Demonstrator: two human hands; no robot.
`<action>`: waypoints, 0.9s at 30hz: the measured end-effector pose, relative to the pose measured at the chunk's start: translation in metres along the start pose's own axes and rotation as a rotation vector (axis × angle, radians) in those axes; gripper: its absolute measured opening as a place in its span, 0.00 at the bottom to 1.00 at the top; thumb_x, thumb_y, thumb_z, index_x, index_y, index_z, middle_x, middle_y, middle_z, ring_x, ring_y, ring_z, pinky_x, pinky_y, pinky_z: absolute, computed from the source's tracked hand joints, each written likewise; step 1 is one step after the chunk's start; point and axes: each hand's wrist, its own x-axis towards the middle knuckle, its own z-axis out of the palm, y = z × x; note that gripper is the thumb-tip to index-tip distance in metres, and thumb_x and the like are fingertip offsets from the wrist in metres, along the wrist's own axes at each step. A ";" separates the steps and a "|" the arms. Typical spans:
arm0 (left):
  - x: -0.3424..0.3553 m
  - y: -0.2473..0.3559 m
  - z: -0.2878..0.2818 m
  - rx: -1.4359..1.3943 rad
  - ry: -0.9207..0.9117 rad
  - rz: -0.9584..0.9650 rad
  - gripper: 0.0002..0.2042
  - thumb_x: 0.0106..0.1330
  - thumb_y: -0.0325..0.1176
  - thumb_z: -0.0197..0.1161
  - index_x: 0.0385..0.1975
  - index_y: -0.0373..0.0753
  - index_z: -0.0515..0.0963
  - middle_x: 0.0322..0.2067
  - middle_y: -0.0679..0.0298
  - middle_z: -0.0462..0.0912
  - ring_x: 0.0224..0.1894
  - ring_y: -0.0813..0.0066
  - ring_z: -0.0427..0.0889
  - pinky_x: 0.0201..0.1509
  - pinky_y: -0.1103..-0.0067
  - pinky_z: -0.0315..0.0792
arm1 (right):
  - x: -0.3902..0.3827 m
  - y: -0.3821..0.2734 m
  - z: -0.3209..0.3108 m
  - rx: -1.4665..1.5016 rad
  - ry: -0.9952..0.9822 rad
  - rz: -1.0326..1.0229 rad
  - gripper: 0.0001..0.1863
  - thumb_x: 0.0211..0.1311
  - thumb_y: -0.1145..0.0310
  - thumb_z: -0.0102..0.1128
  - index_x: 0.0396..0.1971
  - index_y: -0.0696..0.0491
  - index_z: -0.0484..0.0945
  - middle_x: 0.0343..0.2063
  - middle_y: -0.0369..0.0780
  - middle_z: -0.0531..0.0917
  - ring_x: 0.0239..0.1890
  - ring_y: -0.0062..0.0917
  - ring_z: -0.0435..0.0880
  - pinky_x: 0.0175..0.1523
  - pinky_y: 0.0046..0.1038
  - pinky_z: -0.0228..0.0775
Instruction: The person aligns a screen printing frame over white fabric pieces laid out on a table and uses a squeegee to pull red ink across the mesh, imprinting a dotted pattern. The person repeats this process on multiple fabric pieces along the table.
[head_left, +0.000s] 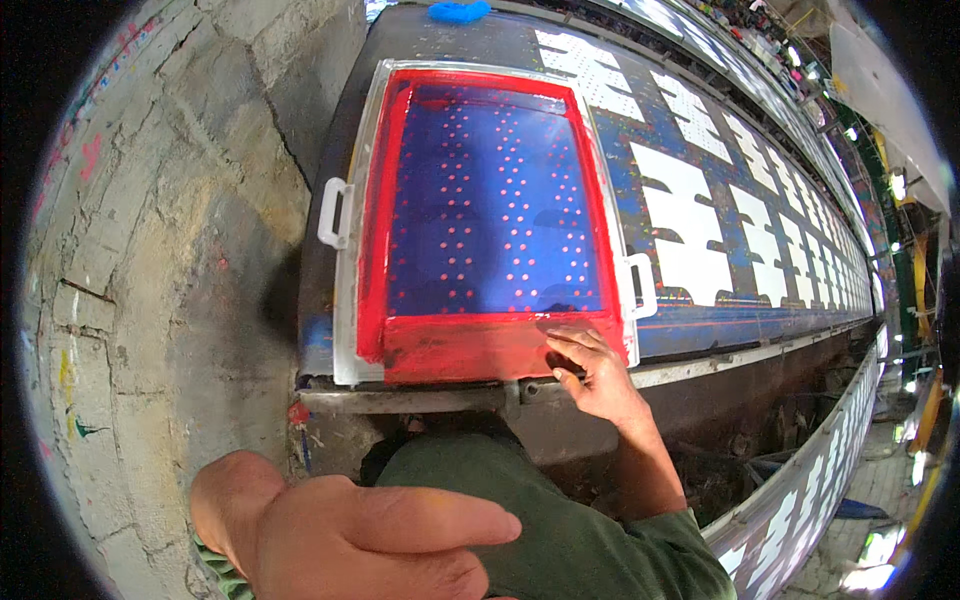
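A silk-screen frame (365, 250) with a white rim lies on the long printing table. Its mesh (480, 200) looks blue with rows of small pink dots, bordered by a wide red band (450, 345). My right hand (602, 378) is over the near right corner of that red band, thumb and fingers apart. Whether its fingertips touch the band I cannot tell. My left hand (350, 535) is raised close to the camera at the lower left, index finger stretched to the right. Nothing shows in it; its lower fingers are cut off by the picture's edge.
White handles (335, 213) stick out from the frame's sides. White cut-shaped panels (685, 225) lie in rows along the dark table (640, 335). A blue crumpled thing (459, 12) rests at the far end. A cracked wall (150, 250) stands left; another table with white panels (800, 500) runs right.
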 end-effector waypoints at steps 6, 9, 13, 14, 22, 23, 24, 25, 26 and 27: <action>-0.060 -0.007 -0.061 0.456 -0.062 -0.359 0.12 0.71 0.34 0.73 0.49 0.36 0.90 0.23 0.72 0.76 0.25 0.75 0.74 0.35 0.74 0.78 | -0.013 -0.008 0.028 -0.236 0.025 -0.032 0.30 0.58 0.77 0.73 0.64 0.56 0.85 0.67 0.46 0.85 0.70 0.43 0.81 0.76 0.46 0.70; -0.129 -0.066 -0.071 0.410 0.343 -0.669 0.12 0.71 0.26 0.73 0.53 0.36 0.87 0.36 0.68 0.87 0.37 0.77 0.85 0.41 0.76 0.79 | -0.014 -0.010 0.035 -0.343 0.032 -0.031 0.32 0.56 0.76 0.77 0.65 0.53 0.85 0.68 0.44 0.83 0.69 0.42 0.81 0.73 0.46 0.71; -0.217 -0.217 -0.085 0.530 0.570 -1.098 0.25 0.74 0.30 0.72 0.69 0.34 0.79 0.57 0.53 0.89 0.53 0.67 0.88 0.65 0.70 0.79 | -0.011 -0.008 0.036 -0.398 0.044 -0.111 0.31 0.58 0.70 0.77 0.64 0.52 0.85 0.65 0.42 0.83 0.65 0.41 0.82 0.71 0.46 0.72; -0.237 -0.241 -0.084 0.570 0.603 -1.170 0.27 0.73 0.32 0.73 0.71 0.33 0.77 0.59 0.51 0.88 0.57 0.65 0.88 0.67 0.69 0.77 | -0.010 -0.006 0.034 -0.407 0.028 -0.127 0.30 0.58 0.70 0.77 0.63 0.52 0.85 0.65 0.42 0.83 0.65 0.41 0.82 0.70 0.46 0.73; -0.292 -0.311 -0.046 0.517 0.734 -1.415 0.21 0.74 0.35 0.72 0.60 0.29 0.84 0.51 0.48 0.92 0.52 0.58 0.92 0.59 0.65 0.81 | 0.021 -0.001 0.009 -0.487 -0.004 -0.183 0.24 0.66 0.74 0.67 0.63 0.54 0.84 0.51 0.49 0.91 0.53 0.46 0.90 0.59 0.51 0.80; -0.293 -0.312 -0.043 0.541 0.758 -1.387 0.20 0.74 0.35 0.71 0.59 0.29 0.85 0.50 0.48 0.93 0.51 0.57 0.92 0.58 0.64 0.82 | 0.030 -0.003 0.005 -0.475 0.015 -0.180 0.24 0.66 0.75 0.67 0.63 0.54 0.84 0.52 0.49 0.90 0.54 0.46 0.90 0.60 0.50 0.80; -0.294 -0.312 -0.041 0.566 0.787 -1.352 0.19 0.74 0.36 0.70 0.57 0.29 0.86 0.48 0.48 0.93 0.49 0.56 0.93 0.56 0.64 0.82 | 0.040 -0.006 0.002 -0.459 0.049 -0.193 0.24 0.66 0.75 0.68 0.62 0.55 0.84 0.52 0.50 0.90 0.54 0.46 0.90 0.60 0.49 0.80; -0.294 -0.312 -0.038 0.665 0.752 -1.381 0.19 0.75 0.37 0.69 0.58 0.29 0.85 0.49 0.45 0.92 0.51 0.50 0.92 0.57 0.62 0.82 | 0.051 -0.009 0.000 -0.408 0.031 -0.203 0.24 0.66 0.75 0.68 0.62 0.55 0.84 0.52 0.50 0.90 0.54 0.46 0.89 0.61 0.49 0.80; -0.296 -0.310 -0.036 0.743 0.715 -1.324 0.19 0.76 0.37 0.69 0.58 0.29 0.85 0.49 0.45 0.92 0.51 0.49 0.92 0.57 0.61 0.82 | 0.063 -0.012 0.000 -0.355 0.026 -0.236 0.23 0.66 0.75 0.67 0.62 0.55 0.84 0.52 0.50 0.90 0.55 0.46 0.89 0.61 0.48 0.80; -0.296 -0.309 -0.034 0.808 0.681 -1.286 0.19 0.76 0.37 0.69 0.58 0.30 0.85 0.49 0.44 0.92 0.51 0.47 0.92 0.57 0.61 0.81 | 0.072 -0.016 0.002 -0.313 0.029 -0.250 0.23 0.66 0.76 0.68 0.62 0.53 0.85 0.50 0.49 0.91 0.53 0.45 0.90 0.59 0.47 0.82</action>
